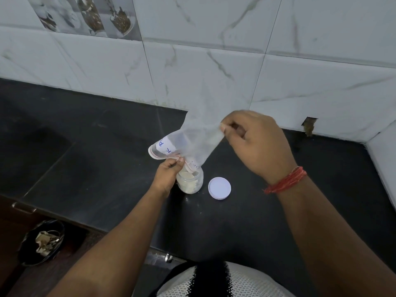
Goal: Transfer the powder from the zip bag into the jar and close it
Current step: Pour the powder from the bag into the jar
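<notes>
Head view: left hand (169, 170) pinches zip bag (192, 140) mouth over open jar (190, 180), mid-tabletop (85, 168); powder in jar. Lid (219, 188) just right of jar. Right hand (257, 142) grips raised bag bottom.

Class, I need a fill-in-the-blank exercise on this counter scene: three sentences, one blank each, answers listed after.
1. The right hand lifts the bag by its ____ end.
2. The lid lies on the counter, to the ____ of the jar.
3. The left hand steadies the bag's mouth over the ____.

Answers: bottom; right; jar
</notes>
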